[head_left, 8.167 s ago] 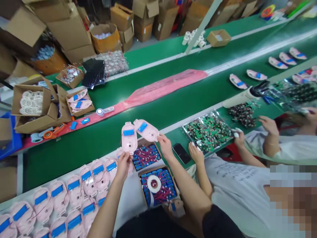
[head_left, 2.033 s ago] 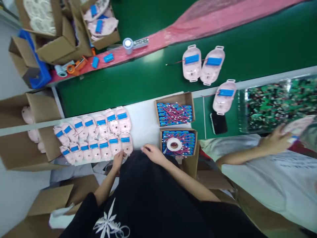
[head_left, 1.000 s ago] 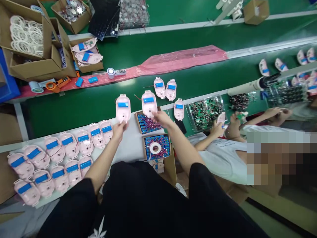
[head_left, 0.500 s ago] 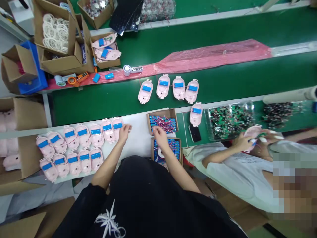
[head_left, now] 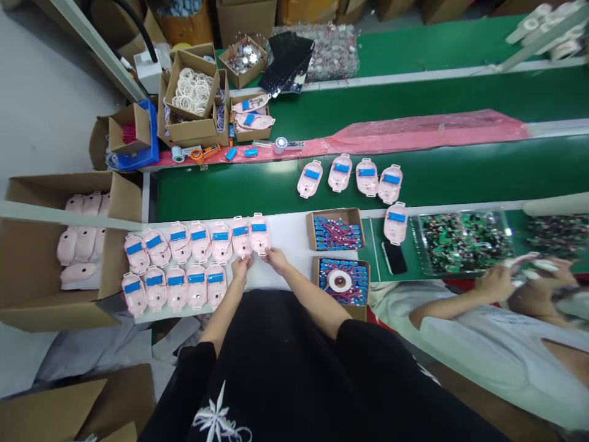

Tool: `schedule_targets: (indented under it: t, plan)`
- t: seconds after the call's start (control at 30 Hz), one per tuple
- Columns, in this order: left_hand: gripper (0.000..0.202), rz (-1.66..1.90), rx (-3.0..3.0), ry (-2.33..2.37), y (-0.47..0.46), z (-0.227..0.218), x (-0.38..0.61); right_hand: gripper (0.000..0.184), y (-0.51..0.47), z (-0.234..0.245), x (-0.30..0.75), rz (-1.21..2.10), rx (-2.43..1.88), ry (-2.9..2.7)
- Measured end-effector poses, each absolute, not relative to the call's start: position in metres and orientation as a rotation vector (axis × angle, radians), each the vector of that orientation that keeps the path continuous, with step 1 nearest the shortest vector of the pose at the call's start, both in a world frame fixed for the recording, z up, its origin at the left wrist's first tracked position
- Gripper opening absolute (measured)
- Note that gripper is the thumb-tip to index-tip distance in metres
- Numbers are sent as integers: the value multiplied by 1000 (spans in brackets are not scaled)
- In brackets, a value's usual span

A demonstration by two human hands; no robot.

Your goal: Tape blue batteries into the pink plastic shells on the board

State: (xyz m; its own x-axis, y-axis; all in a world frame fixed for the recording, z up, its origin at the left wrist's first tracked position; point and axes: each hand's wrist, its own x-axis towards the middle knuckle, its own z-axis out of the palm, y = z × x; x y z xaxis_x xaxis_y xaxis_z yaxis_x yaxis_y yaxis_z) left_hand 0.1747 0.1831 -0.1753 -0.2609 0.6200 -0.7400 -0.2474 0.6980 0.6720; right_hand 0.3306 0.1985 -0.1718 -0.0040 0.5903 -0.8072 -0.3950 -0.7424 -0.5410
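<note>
Two rows of pink plastic shells, each with a blue wrapped battery, lie on a white board (head_left: 289, 236). My right hand (head_left: 277, 261) pinches the lower edge of the rightmost pink plastic shell (head_left: 260, 241) in the back row. At the lower end of the neighbouring pink shell (head_left: 241, 244), my left hand (head_left: 241, 268) has its fingers closed against the rim; its fingertips are partly hidden. To the right of my hands stand a box of blue batteries with red wires (head_left: 337, 233) and a second battery box (head_left: 354, 270) with a white tape roll (head_left: 339, 281) on top.
More pink shells (head_left: 367, 172) lie on the green bench, one beside a phone (head_left: 394, 258). A tray of circuit boards (head_left: 464, 239) sits further right, near a co-worker's hands (head_left: 497, 283). At left stands a large carton (head_left: 110, 245) of pink shells.
My hands have come down to the two rightmost shells and closed on their lower ends. The rightmost shell now sits slightly apart from its neighbour. The camera view has swung left.
</note>
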Motion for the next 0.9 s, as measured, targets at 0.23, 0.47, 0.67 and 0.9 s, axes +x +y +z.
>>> schedule_targets:
  t: [0.23, 0.47, 0.67, 0.9]
  plan:
    - [17, 885, 374, 1542, 232, -177, 207, 21, 213, -161, 407, 1590, -1607, -184]
    - [39, 702, 618, 1495, 367, -184, 256, 17, 354, -171, 466, 1448, -1719, -224]
    - [33, 518, 846, 1525, 286, -171, 221, 14, 268, -178, 433, 1578, -1909, -445]
    - [62, 386, 978, 1727, 118, -134, 97, 21, 170, -182, 329, 1848, -1891, -667]
